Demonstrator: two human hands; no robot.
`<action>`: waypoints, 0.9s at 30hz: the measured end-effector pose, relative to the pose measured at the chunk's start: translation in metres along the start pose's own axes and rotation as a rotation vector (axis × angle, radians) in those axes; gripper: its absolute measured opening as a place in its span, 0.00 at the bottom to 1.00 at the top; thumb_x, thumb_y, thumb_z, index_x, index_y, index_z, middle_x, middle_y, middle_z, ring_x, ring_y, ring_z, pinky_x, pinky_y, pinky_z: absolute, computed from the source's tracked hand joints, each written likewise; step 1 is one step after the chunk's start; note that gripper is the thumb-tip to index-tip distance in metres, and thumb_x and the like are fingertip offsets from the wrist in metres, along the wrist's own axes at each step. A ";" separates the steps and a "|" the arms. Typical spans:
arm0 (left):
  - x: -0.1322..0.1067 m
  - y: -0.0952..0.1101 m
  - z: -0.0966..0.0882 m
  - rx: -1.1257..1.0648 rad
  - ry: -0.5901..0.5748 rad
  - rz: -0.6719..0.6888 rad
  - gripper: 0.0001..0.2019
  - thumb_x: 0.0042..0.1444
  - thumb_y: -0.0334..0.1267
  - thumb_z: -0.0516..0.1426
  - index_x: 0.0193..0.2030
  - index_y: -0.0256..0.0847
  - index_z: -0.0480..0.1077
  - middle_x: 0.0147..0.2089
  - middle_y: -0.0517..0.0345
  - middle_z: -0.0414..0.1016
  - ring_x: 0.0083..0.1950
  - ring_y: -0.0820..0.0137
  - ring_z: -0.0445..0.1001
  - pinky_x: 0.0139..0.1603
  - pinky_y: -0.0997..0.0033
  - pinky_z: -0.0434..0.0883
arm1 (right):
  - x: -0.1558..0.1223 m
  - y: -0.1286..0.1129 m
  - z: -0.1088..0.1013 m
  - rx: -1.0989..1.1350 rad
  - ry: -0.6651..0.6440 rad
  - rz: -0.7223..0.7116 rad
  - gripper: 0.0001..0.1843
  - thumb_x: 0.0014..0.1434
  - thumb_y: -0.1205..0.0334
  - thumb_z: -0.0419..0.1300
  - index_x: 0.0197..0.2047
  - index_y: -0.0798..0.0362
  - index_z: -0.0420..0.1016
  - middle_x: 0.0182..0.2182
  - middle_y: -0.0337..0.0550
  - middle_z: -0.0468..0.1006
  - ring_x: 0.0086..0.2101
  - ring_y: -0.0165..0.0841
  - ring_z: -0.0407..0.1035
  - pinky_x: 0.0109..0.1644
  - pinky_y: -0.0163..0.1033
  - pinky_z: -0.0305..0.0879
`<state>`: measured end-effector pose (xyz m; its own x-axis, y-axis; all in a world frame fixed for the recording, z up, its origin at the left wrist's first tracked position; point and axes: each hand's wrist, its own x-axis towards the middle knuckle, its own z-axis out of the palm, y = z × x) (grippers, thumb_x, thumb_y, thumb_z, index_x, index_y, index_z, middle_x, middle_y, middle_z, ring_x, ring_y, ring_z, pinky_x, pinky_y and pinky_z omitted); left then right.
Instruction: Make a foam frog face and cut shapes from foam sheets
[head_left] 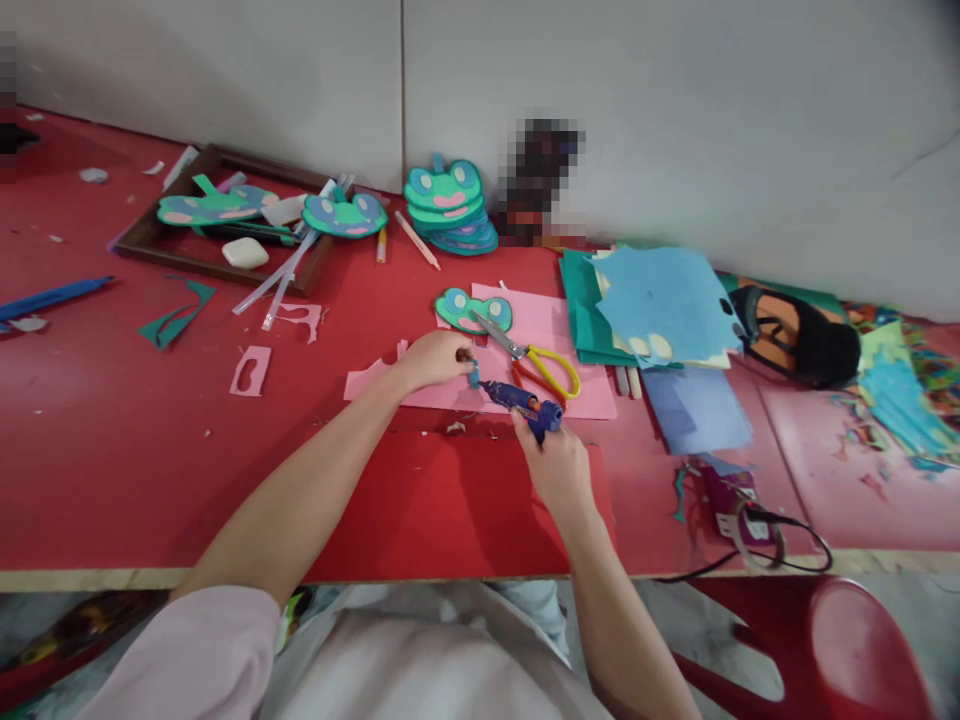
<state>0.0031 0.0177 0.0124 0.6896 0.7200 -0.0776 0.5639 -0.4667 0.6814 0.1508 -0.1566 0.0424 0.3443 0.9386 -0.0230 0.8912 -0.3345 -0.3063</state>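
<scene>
Between the fingertips of my left hand (pixel 442 360) is a small blue paper strip (pixel 473 374). My right hand (pixel 559 465) is wrapped round the grip of a dark blue hot glue gun (pixel 517 397), its nozzle pointing left, right beside the strip. Scissors (pixel 536 362) with one yellow and one red handle lie just beyond the gun, on pink paper (pixel 592 390). Their blades overlap a green paper frog face (pixel 465 308) with blue eyes. A red board (pixel 450 510) lies beneath my wrists.
Stacked frog faces (pixel 448 195) lean near the wall. A brown wooden tray (pixel 217 265) at the left holds glue sticks, a white eraser and more cutouts. Blue and green sheets (pixel 660 300), a black-orange pouch (pixel 802 335) and a black cable (pixel 806 530) are on the right.
</scene>
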 end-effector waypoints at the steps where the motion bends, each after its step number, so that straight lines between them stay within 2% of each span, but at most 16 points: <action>1: 0.000 0.000 0.000 0.000 0.000 -0.001 0.07 0.48 0.37 0.56 0.32 0.39 0.73 0.33 0.56 0.77 0.33 0.70 0.71 0.30 0.72 0.60 | 0.000 0.000 0.000 -0.004 0.000 0.000 0.30 0.61 0.42 0.42 0.36 0.58 0.75 0.26 0.52 0.76 0.28 0.38 0.71 0.26 0.35 0.49; 27: 0.000 0.000 0.004 0.055 0.007 0.016 0.05 0.49 0.36 0.56 0.32 0.39 0.70 0.33 0.55 0.75 0.33 0.69 0.69 0.30 0.71 0.60 | -0.008 0.002 -0.005 -0.001 0.005 -0.038 0.29 0.61 0.42 0.43 0.34 0.57 0.75 0.25 0.52 0.76 0.27 0.38 0.71 0.25 0.35 0.50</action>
<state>0.0051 0.0161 0.0098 0.6955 0.7159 -0.0617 0.5772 -0.5056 0.6413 0.1512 -0.1655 0.0462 0.3116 0.9502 -0.0066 0.9040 -0.2986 -0.3060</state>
